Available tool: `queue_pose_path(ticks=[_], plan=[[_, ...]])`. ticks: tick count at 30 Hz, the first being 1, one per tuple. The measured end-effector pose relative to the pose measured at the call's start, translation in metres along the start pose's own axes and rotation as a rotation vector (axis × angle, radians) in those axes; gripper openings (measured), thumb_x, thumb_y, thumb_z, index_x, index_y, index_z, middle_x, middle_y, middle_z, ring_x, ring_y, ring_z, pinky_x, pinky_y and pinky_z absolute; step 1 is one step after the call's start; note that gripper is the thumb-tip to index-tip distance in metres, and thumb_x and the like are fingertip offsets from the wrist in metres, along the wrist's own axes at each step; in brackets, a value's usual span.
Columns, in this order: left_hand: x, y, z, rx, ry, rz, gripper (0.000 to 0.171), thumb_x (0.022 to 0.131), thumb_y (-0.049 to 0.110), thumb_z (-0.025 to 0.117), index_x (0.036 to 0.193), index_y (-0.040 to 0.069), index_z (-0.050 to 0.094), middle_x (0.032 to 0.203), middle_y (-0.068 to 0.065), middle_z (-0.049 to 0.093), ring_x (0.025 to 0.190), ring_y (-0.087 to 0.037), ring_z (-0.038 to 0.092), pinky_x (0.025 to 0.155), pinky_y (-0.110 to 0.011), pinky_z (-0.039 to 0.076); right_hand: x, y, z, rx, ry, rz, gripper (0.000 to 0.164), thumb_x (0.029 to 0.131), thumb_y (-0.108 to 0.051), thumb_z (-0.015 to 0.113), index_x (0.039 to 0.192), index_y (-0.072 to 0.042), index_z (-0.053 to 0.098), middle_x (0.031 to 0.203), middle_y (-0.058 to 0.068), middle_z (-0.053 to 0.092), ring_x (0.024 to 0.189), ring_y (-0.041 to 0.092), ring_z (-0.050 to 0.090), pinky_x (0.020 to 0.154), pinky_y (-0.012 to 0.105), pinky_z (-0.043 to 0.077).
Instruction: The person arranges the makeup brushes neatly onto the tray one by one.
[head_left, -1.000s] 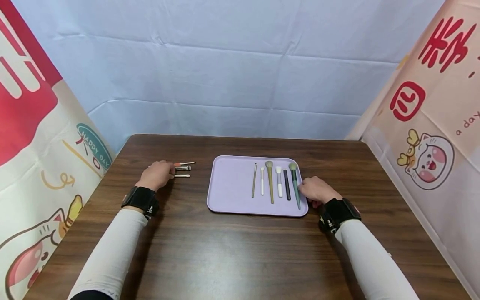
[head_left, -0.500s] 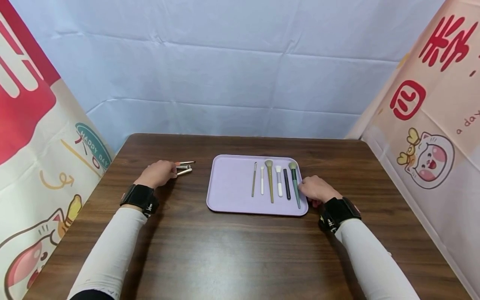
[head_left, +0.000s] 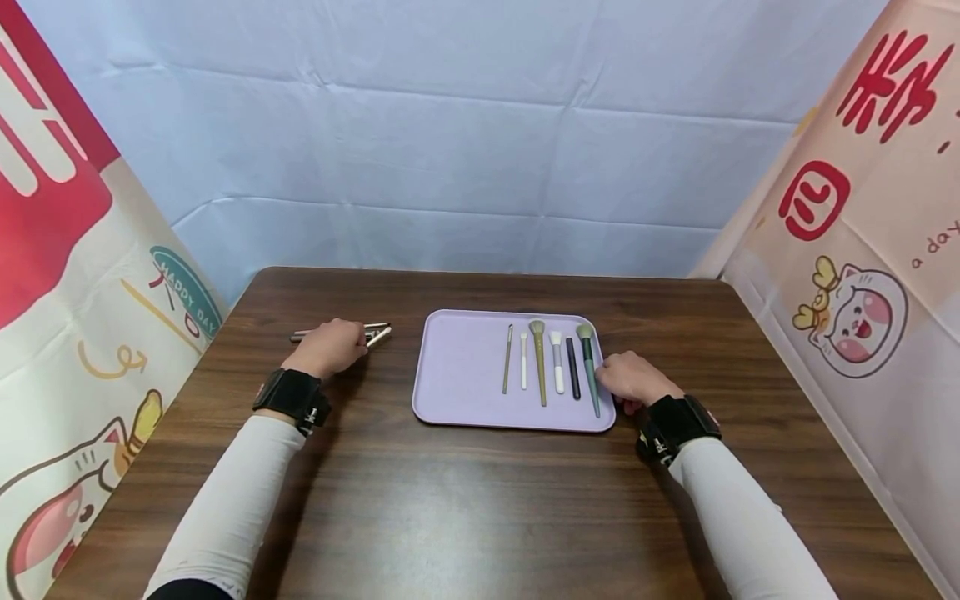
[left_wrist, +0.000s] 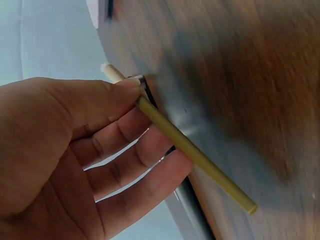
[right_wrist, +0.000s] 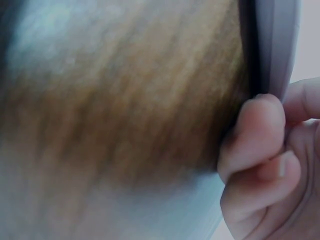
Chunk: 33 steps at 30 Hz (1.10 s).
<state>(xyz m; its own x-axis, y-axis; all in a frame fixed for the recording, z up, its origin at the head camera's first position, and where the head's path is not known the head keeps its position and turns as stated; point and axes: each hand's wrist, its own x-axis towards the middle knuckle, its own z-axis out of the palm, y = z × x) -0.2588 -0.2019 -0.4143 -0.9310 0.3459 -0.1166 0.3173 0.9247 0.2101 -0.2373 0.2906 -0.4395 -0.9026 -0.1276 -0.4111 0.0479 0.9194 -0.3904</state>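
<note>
My left hand (head_left: 330, 348) pinches a makeup brush (left_wrist: 200, 159) between thumb and fingers. Its handle is olive-gold and its small tip whitish, slanting across the fingers in the left wrist view. Other makeup brushes lie beneath that hand, mostly covered; a dark handle (head_left: 298, 337) pokes out on its left. At the right rim of a lilac tray (head_left: 457, 367), my right hand (head_left: 637, 379) grips the edge, with curled fingers (right_wrist: 257, 132) against its side in the right wrist view. Several makeup brushes stand in a row on the tray's right half, among them a green one (head_left: 589, 375) and a black one (head_left: 573, 368).
A brown wooden table (head_left: 450, 508) carries everything. Behind it hangs a pale blue cloth (head_left: 450, 150), and printed curtains (head_left: 847, 208) flank both sides. The tray's left half is bare lilac surface.
The pale-tipped brush has swung from lying level to slanting upward in my left hand, which has shifted slightly right. The dark handle now shows behind it. Right hand and tray stay put.
</note>
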Motion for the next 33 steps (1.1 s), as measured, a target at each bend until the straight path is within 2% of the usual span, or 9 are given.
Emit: queue_pose_path(ticks=[8, 16, 22, 29, 33], plan=[[0.007, 0.012, 0.001, 0.008, 0.016, -0.002, 0.013, 0.098, 0.011, 0.06, 0.085, 0.008, 0.061, 0.074, -0.004, 0.057, 0.062, -0.018, 0.052, 0.058, -0.034, 0.042, 0.0, 0.0, 0.0, -0.004, 0.007, -0.001, 0.032, 0.1, -0.019, 0.039, 0.084, -0.001, 0.06, 0.064, 0.011, 0.057, 0.051, 0.023, 0.062, 0.048, 0.033, 0.051], [0.013, 0.029, 0.001, 0.007, 0.023, -0.004, 0.011, 0.095, 0.012, 0.061, 0.085, 0.009, 0.063, 0.073, -0.003, 0.059, 0.063, -0.02, 0.055, 0.058, -0.035, 0.044, 0.0, 0.0, 0.0, -0.008, 0.007, -0.013, 0.033, 0.1, -0.019, 0.038, 0.081, -0.002, 0.06, 0.063, 0.011, 0.057, 0.05, 0.023, 0.061, 0.047, 0.033, 0.051], [0.018, 0.043, 0.0, -0.007, 0.017, -0.001, 0.006, 0.094, 0.012, 0.062, 0.091, 0.008, 0.064, 0.076, -0.004, 0.061, 0.066, -0.02, 0.056, 0.06, -0.036, 0.045, 0.0, 0.0, 0.001, -0.004, 0.011, -0.01, 0.032, 0.1, -0.019, 0.039, 0.082, -0.002, 0.06, 0.064, 0.011, 0.057, 0.051, 0.023, 0.061, 0.047, 0.033, 0.051], [0.026, 0.061, 0.002, -0.028, 0.014, -0.011, 0.008, 0.094, 0.014, 0.062, 0.09, 0.008, 0.064, 0.077, -0.004, 0.062, 0.067, -0.022, 0.057, 0.068, -0.047, 0.049, -0.001, 0.0, 0.001, -0.003, 0.015, -0.016, 0.033, 0.1, -0.018, 0.039, 0.08, -0.002, 0.059, 0.063, 0.01, 0.057, 0.05, 0.022, 0.061, 0.047, 0.033, 0.051], [0.032, 0.073, 0.002, -0.043, 0.013, 0.006, 0.012, 0.097, 0.015, 0.062, 0.087, 0.007, 0.061, 0.073, -0.004, 0.058, 0.064, -0.02, 0.054, 0.062, -0.038, 0.045, 0.0, 0.0, 0.001, -0.007, 0.018, -0.019, 0.033, 0.1, -0.018, 0.039, 0.08, -0.002, 0.059, 0.062, 0.01, 0.057, 0.05, 0.022, 0.061, 0.047, 0.033, 0.051]])
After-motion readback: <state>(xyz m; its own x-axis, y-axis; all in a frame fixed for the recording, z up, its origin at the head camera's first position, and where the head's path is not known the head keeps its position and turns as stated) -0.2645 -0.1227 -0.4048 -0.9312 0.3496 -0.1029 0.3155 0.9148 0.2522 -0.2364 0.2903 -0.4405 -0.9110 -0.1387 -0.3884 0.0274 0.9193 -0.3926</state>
